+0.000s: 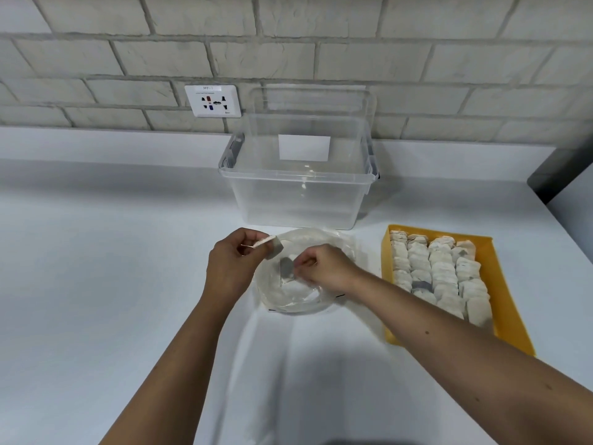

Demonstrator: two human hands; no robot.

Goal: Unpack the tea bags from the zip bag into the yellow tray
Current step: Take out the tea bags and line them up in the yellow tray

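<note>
Two papery tea bags [286, 268] | left hand [224, 268] pinches | right hand [327, 268] pinches

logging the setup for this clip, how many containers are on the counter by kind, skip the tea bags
clear plastic bin: 1
yellow tray: 1
zip bag: 1
total: 3 containers
</note>
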